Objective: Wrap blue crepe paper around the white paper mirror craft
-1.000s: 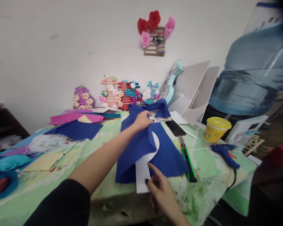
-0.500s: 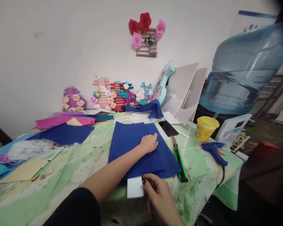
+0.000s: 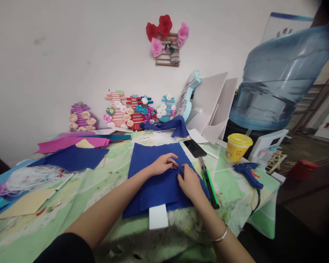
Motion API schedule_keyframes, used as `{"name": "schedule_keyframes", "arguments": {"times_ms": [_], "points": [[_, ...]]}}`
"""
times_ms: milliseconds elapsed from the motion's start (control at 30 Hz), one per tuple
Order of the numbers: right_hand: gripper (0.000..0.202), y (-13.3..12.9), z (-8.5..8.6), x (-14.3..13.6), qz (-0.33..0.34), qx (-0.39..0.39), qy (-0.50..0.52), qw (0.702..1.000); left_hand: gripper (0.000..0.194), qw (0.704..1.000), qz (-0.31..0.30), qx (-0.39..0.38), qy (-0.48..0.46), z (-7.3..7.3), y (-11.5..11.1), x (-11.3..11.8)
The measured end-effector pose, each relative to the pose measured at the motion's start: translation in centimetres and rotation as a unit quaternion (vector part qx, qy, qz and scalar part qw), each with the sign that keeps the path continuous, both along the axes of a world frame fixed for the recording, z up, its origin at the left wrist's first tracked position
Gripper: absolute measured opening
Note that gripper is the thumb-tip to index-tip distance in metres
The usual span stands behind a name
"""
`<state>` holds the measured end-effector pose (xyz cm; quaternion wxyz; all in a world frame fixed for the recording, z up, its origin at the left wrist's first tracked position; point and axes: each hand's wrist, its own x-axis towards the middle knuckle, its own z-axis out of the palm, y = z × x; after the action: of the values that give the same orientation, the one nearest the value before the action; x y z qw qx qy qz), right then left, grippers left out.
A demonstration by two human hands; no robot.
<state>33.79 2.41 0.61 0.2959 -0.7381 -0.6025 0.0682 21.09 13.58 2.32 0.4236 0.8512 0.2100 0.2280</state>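
Dark blue paper (image 3: 150, 190) lies in overlapping sheets in front of me. From under its near edge a white rectangular piece (image 3: 158, 217) sticks out. My left hand (image 3: 163, 165) rests on the upper middle of the blue paper, fingers bent and a little apart, with nothing visible in it. Close by on the right, my right hand (image 3: 189, 179) touches the same paper, its thumb and fingers apart. A green and black cutter (image 3: 210, 184) lies to the right of the paper, beside my right forearm. Beyond it is a black phone (image 3: 195, 148).
On the right are a yellow-lidded cup (image 3: 238, 147), a blue glue gun (image 3: 249, 175) and a large water bottle (image 3: 274, 80). Coloured paper and white string (image 3: 34, 178) lie at the left. Flowered guitar-shaped crafts (image 3: 116, 109) lean on the back wall.
My right hand has moved from beside the white piece up onto the blue paper. My left hand has shifted slightly left. The blue sheets have shifted, and the view has moved a little.
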Motion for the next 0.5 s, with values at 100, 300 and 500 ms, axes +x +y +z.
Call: {"name": "schedule_keyframes", "arguments": {"times_ms": [100,300,500], "points": [[0.028,0.4,-0.2,-0.1,-0.005,-0.023,0.005,1.0,0.034,1.0,-0.006,-0.001,-0.013,0.5,0.0,-0.8],[0.03,0.2,-1.1,0.2,0.009,0.009,0.032,0.999,0.029,0.988,0.131,0.081,-0.003,2.6,0.5,-5.6],[0.032,0.0,-1.5,0.3,0.023,0.059,0.096,0.993,0.036,0.96,0.255,0.107,0.035,0.7,1.7,-12.0]]}}
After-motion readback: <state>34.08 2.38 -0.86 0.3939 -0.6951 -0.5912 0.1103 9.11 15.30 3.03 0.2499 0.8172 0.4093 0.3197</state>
